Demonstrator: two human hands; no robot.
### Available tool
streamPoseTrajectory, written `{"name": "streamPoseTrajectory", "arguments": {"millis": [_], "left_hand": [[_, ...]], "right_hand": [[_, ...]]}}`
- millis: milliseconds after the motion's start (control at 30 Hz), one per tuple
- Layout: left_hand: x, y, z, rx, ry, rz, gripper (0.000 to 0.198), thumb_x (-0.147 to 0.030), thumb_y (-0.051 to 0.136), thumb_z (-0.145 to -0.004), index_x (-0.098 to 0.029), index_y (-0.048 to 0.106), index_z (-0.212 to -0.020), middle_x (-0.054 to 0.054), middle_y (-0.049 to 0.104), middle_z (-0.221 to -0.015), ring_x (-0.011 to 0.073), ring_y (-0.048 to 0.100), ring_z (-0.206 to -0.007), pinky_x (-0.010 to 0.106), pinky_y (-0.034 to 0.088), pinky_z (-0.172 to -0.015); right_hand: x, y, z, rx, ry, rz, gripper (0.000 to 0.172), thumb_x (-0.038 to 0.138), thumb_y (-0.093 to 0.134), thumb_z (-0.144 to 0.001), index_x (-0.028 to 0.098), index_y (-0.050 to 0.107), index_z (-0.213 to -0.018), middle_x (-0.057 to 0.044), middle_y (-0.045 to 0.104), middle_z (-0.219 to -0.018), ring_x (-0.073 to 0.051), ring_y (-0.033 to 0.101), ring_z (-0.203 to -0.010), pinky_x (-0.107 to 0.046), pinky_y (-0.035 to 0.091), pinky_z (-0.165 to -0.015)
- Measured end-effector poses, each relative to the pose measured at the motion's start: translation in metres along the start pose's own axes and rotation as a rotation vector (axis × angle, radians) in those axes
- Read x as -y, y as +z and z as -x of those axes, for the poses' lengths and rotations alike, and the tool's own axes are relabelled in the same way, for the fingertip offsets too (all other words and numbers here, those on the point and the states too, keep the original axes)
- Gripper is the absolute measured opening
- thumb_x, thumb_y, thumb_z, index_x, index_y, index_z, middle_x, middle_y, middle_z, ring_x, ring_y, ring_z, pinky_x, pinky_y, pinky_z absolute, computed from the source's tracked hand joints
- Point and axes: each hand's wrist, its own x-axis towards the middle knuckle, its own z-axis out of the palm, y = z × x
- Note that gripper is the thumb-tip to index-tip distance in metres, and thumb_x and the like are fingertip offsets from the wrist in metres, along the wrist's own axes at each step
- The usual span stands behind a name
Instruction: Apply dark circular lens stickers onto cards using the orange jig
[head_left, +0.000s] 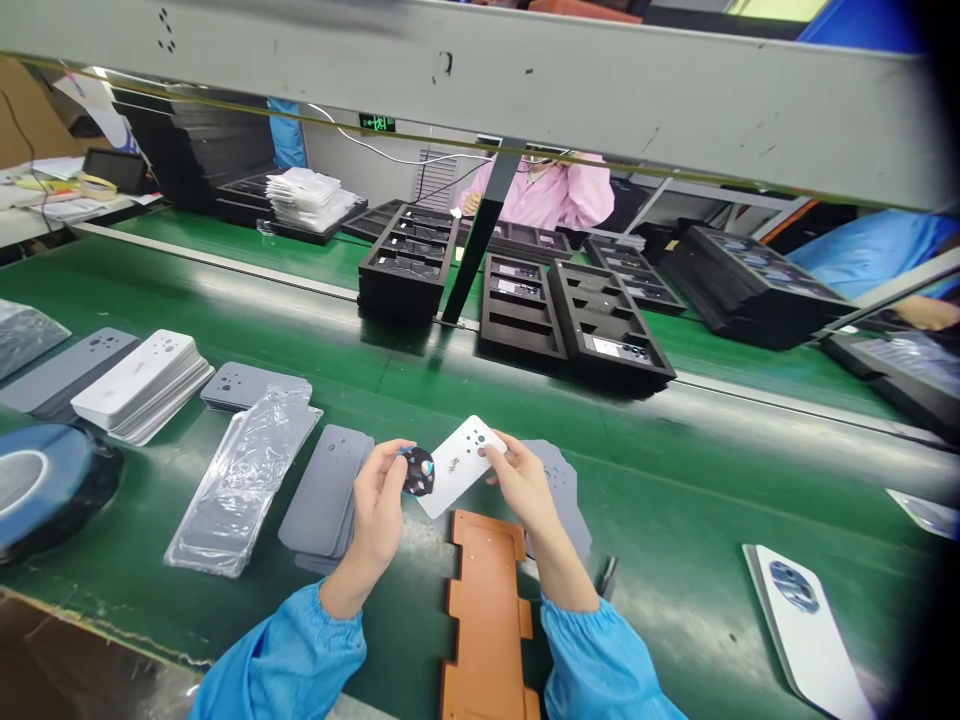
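My left hand point(379, 503) pinches a small round black piece with holes and bits of blue film point(419, 473), which looks like a phone camera lens cover. Between the fingers of my right hand point(525, 485) is a thin white phone back panel point(459, 468) with a cluster of camera holes at its upper end. The black piece overlaps the panel's left edge; I cannot tell whether they touch. Below both hands lies an orange notched fixture point(487, 610). Grey sheets with holes point(561, 490) lie partly hidden behind my right hand and wrist.
Stacks of grey panels point(328, 490), white panels point(142, 385) and plastic-wrapped panels point(236, 480) stand at left, beside a blue roll point(52, 490). White phone backs point(814, 640) lie at right. Black trays point(611, 325) stand ahead, near a dark post point(484, 225). A person in pink point(555, 195) sits opposite.
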Motion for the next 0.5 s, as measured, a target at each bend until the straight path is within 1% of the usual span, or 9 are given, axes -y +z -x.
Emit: {"name": "streamPoseTrajectory", "arguments": {"millis": [33, 100, 133, 167, 233, 300, 367, 433, 500], "left_hand": [[0.000, 0.001, 0.001, -0.006, 0.002, -0.031, 0.027, -0.039, 0.059, -0.092, -0.016, 0.064, -0.105, 0.007, 0.072, -0.089, 0.0186, 0.068, -0.078, 0.028, 0.053, -0.068], [-0.001, 0.003, 0.004, 0.002, 0.008, -0.083, 0.026, -0.038, 0.060, -0.092, -0.016, 0.065, -0.104, 0.007, 0.073, -0.091, 0.0184, 0.069, -0.078, 0.028, 0.054, -0.068], [-0.001, 0.004, 0.005, 0.015, 0.012, -0.103, 0.025, -0.038, 0.060, -0.092, -0.016, 0.065, -0.104, 0.007, 0.073, -0.091, 0.0185, 0.070, -0.078, 0.028, 0.054, -0.068], [-0.001, 0.005, 0.007, 0.033, 0.016, -0.123, 0.025, -0.038, 0.060, -0.092, -0.016, 0.065, -0.104, 0.008, 0.073, -0.092, 0.0187, 0.070, -0.079, 0.028, 0.054, -0.069], [0.000, 0.007, 0.009, 0.070, 0.030, -0.168, 0.024, -0.037, 0.059, -0.093, -0.016, 0.065, -0.104, 0.008, 0.074, -0.094, 0.0189, 0.070, -0.082, 0.027, 0.054, -0.071], [0.001, 0.008, 0.011, 0.094, 0.053, -0.217, 0.022, -0.035, 0.059, -0.094, -0.017, 0.066, -0.103, 0.008, 0.074, -0.095, 0.0186, 0.070, -0.083, 0.027, 0.054, -0.073], [0.003, 0.008, 0.012, 0.106, 0.070, -0.251, 0.021, -0.034, 0.059, -0.094, -0.017, 0.066, -0.104, 0.008, 0.074, -0.095, 0.0184, 0.070, -0.085, 0.027, 0.054, -0.075], [0.003, 0.009, 0.013, 0.114, 0.064, -0.267, 0.020, -0.033, 0.060, -0.094, -0.017, 0.066, -0.104, 0.007, 0.073, -0.095, 0.0183, 0.069, -0.085, 0.027, 0.053, -0.075], [0.002, 0.010, 0.013, 0.124, 0.033, -0.261, 0.021, -0.035, 0.061, -0.093, -0.017, 0.066, -0.103, 0.007, 0.073, -0.094, 0.0181, 0.069, -0.084, 0.027, 0.053, -0.074]], "right_hand": [[-0.001, 0.001, 0.000, -0.037, -0.040, 0.089, 0.052, 0.046, 0.062, -0.085, 0.015, 0.066, -0.126, -0.013, 0.075, -0.106, -0.026, 0.069, -0.092, -0.043, 0.058, -0.078], [0.001, 0.001, 0.002, -0.139, -0.139, 0.235, 0.049, 0.044, 0.065, -0.084, 0.016, 0.069, -0.123, -0.016, 0.069, -0.124, -0.031, 0.064, -0.112, -0.052, 0.050, -0.097], [0.005, 0.000, 0.005, -0.179, -0.178, 0.270, 0.046, 0.044, 0.065, -0.084, 0.016, 0.070, -0.121, -0.016, 0.066, -0.130, -0.033, 0.060, -0.119, -0.054, 0.046, -0.103], [0.011, -0.001, 0.010, -0.191, -0.196, 0.271, 0.043, 0.044, 0.065, -0.085, 0.017, 0.072, -0.118, -0.016, 0.066, -0.132, -0.033, 0.059, -0.121, -0.055, 0.044, -0.105], [0.027, -0.002, 0.023, -0.124, -0.168, 0.180, 0.038, 0.045, 0.063, -0.087, 0.018, 0.075, -0.111, -0.014, 0.071, -0.122, -0.031, 0.063, -0.114, -0.052, 0.047, -0.102], [0.046, -0.002, 0.039, 0.018, -0.104, 0.046, 0.035, 0.046, 0.065, -0.088, 0.018, 0.078, -0.104, -0.012, 0.076, -0.108, -0.028, 0.069, -0.101, -0.045, 0.053, -0.093], [0.062, 0.000, 0.053, 0.116, -0.075, -0.014, 0.029, 0.043, 0.070, -0.085, 0.019, 0.080, -0.098, -0.009, 0.078, -0.098, -0.026, 0.071, -0.092, -0.040, 0.056, -0.087], [0.071, 0.003, 0.062, 0.151, -0.091, -0.006, 0.021, 0.038, 0.073, -0.082, 0.020, 0.081, -0.091, -0.007, 0.078, -0.092, -0.023, 0.070, -0.086, -0.036, 0.056, -0.082], [0.073, 0.005, 0.064, 0.156, -0.108, 0.003, 0.016, 0.034, 0.072, -0.083, 0.021, 0.081, -0.087, -0.005, 0.078, -0.089, -0.021, 0.069, -0.082, -0.033, 0.055, -0.078]]}}
